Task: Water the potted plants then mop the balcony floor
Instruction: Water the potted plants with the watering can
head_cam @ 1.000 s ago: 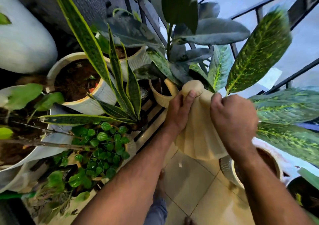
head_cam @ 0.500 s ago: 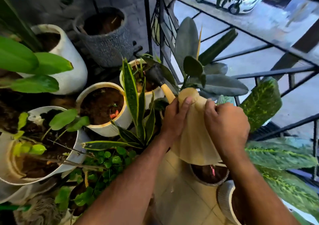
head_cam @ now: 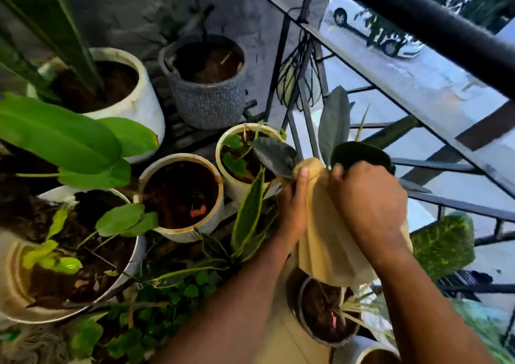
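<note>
both hands are holding a cream ribbed watering can (head_cam: 328,241), which is tilting forward toward the cluster of pots. the left hand (head_cam: 294,204) is wrapping the can's left side, its grip curling round the body with the thumb lying up along the rounded top. the right hand (head_cam: 367,204) is clenching over the can's upper right side, knuckles up, so its grip is grasping the can too; what part it is closing on is hidden under the fingers. the spout is running forward and left from the left grip, mostly hidden behind a dark leaf (head_cam: 274,157), so where its tip is ending cannot be told.

just ahead of the left grip a cream pot with small green leaves (head_cam: 245,151) is standing, and left of that a cream ribbed pot of bare soil (head_cam: 181,193). further ahead and left a grey textured pot (head_cam: 206,84) and a white rounded pot (head_cam: 122,84) are sitting near the wall. a striped snake plant (head_cam: 248,218) is rising just beside the left wrist. well left of the grip a wide white pot (head_cam: 69,252) is holding a thin-stemmed plant. below the can, under both forearms, a dark round pot (head_cam: 323,313) is resting on the tiled floor (head_cam: 281,344). right of the right grip the black balcony railing (head_cam: 418,17) is crossing the view, with a white car (head_cam: 370,26) on the street beyond.
</note>
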The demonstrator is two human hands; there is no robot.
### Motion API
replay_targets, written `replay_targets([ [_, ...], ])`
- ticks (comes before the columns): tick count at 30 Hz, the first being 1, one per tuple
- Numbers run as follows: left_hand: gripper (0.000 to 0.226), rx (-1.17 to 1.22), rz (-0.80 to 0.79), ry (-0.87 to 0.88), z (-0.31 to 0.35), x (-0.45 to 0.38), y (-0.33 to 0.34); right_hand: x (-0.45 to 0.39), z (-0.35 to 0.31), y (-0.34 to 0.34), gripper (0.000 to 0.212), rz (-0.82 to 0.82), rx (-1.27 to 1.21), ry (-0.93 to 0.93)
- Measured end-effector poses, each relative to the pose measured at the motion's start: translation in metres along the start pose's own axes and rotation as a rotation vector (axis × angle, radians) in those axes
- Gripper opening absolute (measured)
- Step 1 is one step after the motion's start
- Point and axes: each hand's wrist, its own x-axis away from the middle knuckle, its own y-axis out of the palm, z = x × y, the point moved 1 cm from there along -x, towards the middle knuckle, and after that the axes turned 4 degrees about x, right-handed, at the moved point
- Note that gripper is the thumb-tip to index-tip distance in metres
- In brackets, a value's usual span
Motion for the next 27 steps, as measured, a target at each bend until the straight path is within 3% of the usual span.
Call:
replay_targets([
  [3, 0.036, 0.040, -0.019, -0.043, 0.005, -0.013, -0.003, -0.015, -0.015, -0.002, 0.050, 0.002, 0.063, -0.023],
  [7, 0.049, 0.063, 0.010, -0.062, 0.008, -0.030, -0.007, -0.033, -0.031, 0.000, 0.050, -0.029, 0.097, -0.025],
  [13, 0.018, 0.222, 0.020, -0.126, 0.004, -0.049, -0.010, -0.051, -0.053, 0.001, 0.042, -0.098, 0.148, -0.044],
  [15, 0.027, 0.228, 0.025, -0.124, 0.004, -0.052, -0.009, -0.054, -0.055, 0.000, 0.042, -0.108, 0.130, -0.055],
  [19, 0.067, 0.169, 0.022, -0.124, 0.005, -0.053, -0.006, -0.056, -0.050, -0.001, 0.044, -0.073, 0.114, -0.071],
  [27, 0.055, 0.020, 0.034, 0.069, 0.014, -0.036, -0.003, -0.043, -0.015, 0.001, 0.045, -0.019, -0.033, -0.082],
])
